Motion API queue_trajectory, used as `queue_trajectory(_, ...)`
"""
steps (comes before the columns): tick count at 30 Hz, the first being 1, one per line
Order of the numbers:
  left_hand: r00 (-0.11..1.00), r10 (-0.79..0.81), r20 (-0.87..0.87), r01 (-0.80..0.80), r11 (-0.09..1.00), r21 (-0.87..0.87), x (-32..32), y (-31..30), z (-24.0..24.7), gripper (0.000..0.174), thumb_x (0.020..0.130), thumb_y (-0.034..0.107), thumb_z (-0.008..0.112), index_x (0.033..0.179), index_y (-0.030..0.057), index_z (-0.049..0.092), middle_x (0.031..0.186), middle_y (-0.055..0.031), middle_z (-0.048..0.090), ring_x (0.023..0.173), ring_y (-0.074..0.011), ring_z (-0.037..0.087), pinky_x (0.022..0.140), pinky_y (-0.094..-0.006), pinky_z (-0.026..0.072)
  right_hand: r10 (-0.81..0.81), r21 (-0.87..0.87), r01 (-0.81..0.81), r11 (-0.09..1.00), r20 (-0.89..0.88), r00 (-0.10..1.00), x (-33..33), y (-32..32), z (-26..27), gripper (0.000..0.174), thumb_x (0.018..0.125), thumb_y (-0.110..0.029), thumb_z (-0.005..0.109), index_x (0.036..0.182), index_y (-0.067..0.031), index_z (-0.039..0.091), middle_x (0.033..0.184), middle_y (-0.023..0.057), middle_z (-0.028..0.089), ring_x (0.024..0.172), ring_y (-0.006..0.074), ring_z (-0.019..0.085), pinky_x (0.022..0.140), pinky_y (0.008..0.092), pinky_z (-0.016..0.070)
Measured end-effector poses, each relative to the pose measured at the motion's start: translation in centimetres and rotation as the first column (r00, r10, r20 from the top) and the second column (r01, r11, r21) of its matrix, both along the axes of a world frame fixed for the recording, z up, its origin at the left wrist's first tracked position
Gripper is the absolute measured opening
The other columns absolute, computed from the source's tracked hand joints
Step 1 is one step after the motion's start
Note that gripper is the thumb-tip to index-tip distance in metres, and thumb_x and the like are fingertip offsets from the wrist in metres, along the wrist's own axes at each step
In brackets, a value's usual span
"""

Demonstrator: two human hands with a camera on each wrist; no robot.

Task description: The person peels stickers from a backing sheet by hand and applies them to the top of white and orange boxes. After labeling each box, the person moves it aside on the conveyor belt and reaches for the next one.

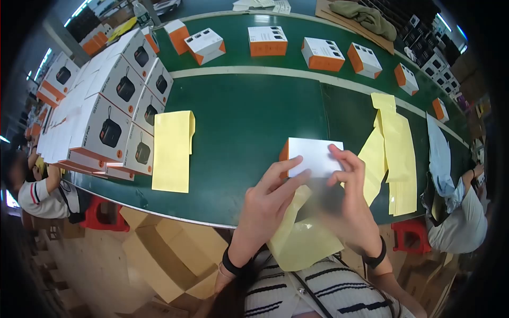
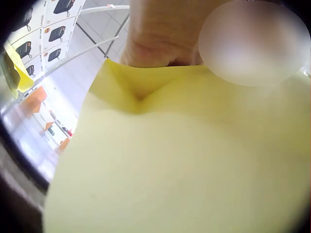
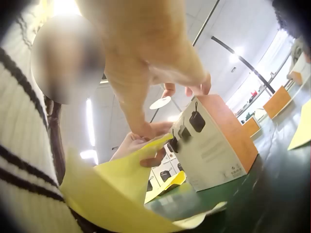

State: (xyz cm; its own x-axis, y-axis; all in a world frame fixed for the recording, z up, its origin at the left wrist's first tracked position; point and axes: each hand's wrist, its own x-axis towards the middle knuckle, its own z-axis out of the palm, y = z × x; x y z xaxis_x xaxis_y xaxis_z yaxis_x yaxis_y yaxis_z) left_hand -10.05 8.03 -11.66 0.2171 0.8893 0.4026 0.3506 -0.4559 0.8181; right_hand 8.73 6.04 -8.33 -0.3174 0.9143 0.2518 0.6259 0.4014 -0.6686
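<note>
A white box with orange sides (image 1: 314,151) stands on the green table in front of me; the right wrist view shows the speaker pictures on its face (image 3: 209,141). My left hand (image 1: 268,204) holds a yellow sheet (image 1: 305,246), which hangs down toward my striped top and fills much of the left wrist view. Fingertips of this hand also reach the box's white top. With bent, spread fingers, my right hand (image 1: 352,196) touches the box's top near its far right corner. At one of its fingertips is a small round white sticker (image 3: 160,102).
Stacked speaker boxes (image 1: 114,106) rise at the left, beside a yellow sheet (image 1: 172,153). More yellow sheets (image 1: 400,159) lie to the right. Several boxes (image 1: 268,41) line the far strip. An open carton (image 1: 169,249) is on the floor; people sit at both sides.
</note>
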Motion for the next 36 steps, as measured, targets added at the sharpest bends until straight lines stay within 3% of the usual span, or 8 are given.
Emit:
queue_trajectory(13, 0.993, -0.065, 0.099, 0.066, 0.998, -0.012, -0.3, 0.1, -0.9, 0.054, 0.077, -0.015, 0.058, 0.124, 0.0102, 0.063, 0.132, -0.0078, 0.055, 0.06, -0.0133, 0.053, 0.061, -0.0282, 0.048, -0.07, 0.032, 0.071, 0.997, -0.024, 0.997, -0.9, 0.3, -1.0, 0.054, 0.069, 0.007, 0.07, 0.113, -0.0038, 0.042, 0.141, 0.021, 0.031, 0.131, 0.0405, 0.034, 0.103, 0.0447, 0.0367)
queue_trajectory(18, 0.995, -0.075, 0.06, 0.077, 0.996, -0.037, -0.5, 0.0, -0.6, 0.053, 0.077, -0.014, 0.057, 0.124, 0.01, 0.063, 0.133, -0.0074, 0.054, 0.062, -0.0142, 0.055, 0.063, -0.0279, 0.0487, -0.131, 0.139, 0.124, 0.982, 0.037, 0.991, -1.3, 1.4, -1.6, 0.065, 0.074, -0.005, 0.073, 0.132, -0.0035, 0.042, 0.141, 0.0177, 0.038, 0.133, 0.0391, 0.037, 0.104, 0.0429, 0.0351)
queue_trajectory(20, 0.996, -0.029, 0.088, 0.036, 0.996, -0.08, -0.3, 0.1, -0.3, 0.047, 0.077, -0.012, 0.061, 0.116, 0.0131, 0.07, 0.125, -0.0084, 0.06, 0.084, -0.0149, 0.065, 0.066, -0.0246, 0.0523, -0.111, 0.173, 0.107, 0.979, 0.017, 0.994, -0.7, 2.6, -2.3, 0.067, 0.076, -0.008, 0.073, 0.134, -0.004, 0.042, 0.141, 0.0184, 0.04, 0.134, 0.0386, 0.037, 0.105, 0.0437, 0.0347)
queue_trajectory(22, 0.995, -0.041, 0.096, 0.049, 0.995, -0.084, -0.4, 0.0, -0.1, 0.048, 0.077, -0.012, 0.061, 0.117, 0.0133, 0.07, 0.126, -0.0083, 0.06, 0.084, -0.0145, 0.065, 0.066, -0.0243, 0.0521, -0.083, 0.215, 0.082, 0.973, -0.004, 0.997, -0.4, 3.5, -3.0, 0.069, 0.077, -0.012, 0.074, 0.137, -0.0045, 0.041, 0.142, 0.019, 0.041, 0.134, 0.038, 0.037, 0.105, 0.0445, 0.0343)
queue_trajectory(24, 0.993, -0.053, 0.105, 0.063, 0.994, -0.091, -0.4, 0.0, -0.3, 0.05, 0.076, -0.012, 0.062, 0.119, 0.0141, 0.069, 0.126, -0.0076, 0.06, 0.084, -0.0128, 0.065, 0.065, -0.0237, 0.0514, -0.08, 0.114, 0.111, 0.987, -0.251, 0.965, -0.4, 4.1, -3.6, 0.066, 0.077, -0.015, 0.074, 0.136, -0.0036, 0.045, 0.143, 0.0196, 0.043, 0.134, 0.0366, 0.038, 0.106, 0.0451, 0.0341)
queue_trajectory(27, 0.99, -0.09, 0.112, 0.101, 0.99, -0.097, -0.8, 0.4, -0.3, 0.052, 0.076, -0.013, 0.061, 0.119, 0.0144, 0.069, 0.125, -0.0072, 0.059, 0.084, -0.0123, 0.064, 0.064, -0.0236, 0.0512, -0.053, 0.148, 0.094, 0.985, -0.256, 0.965, -0.6, 5.0, -2.9, 0.061, 0.077, -0.016, 0.075, 0.131, -0.0013, 0.05, 0.142, 0.0187, 0.045, 0.134, 0.0356, 0.038, 0.107, 0.0438, 0.0344)
queue_trajectory(31, 0.984, -0.145, 0.108, 0.154, 0.985, -0.08, -1.0, 1.0, -1.5, 0.052, 0.076, -0.014, 0.06, 0.119, 0.0135, 0.068, 0.126, -0.0064, 0.059, 0.084, -0.013, 0.064, 0.065, -0.0237, 0.0521, -0.076, 0.007, 0.09, 0.996, -0.473, 0.878, -0.6, 6.8, -4.2, 0.048, 0.08, -0.006, 0.064, 0.127, -0.0008, 0.054, 0.117, 0.0143, 0.057, 0.111, 0.0267, 0.053, 0.098, 0.0345, 0.0403)
queue_trajectory(36, 0.989, 0.029, 0.146, -0.019, 0.998, -0.065, -3.0, 1.6, 1.4, 0.046, 0.078, -0.013, 0.061, 0.117, 0.0103, 0.069, 0.124, -0.0073, 0.06, 0.079, -0.0119, 0.064, 0.065, -0.0225, 0.0537, -0.106, 0.269, 0.225, 0.937, -0.393, 0.913, -1.9, 13.9, -2.3, 0.024, 0.082, 0.001, 0.055, 0.107, 0.0001, 0.052, 0.106, 0.0116, 0.055, 0.104, 0.0198, 0.054, 0.095, 0.0307, 0.0403)
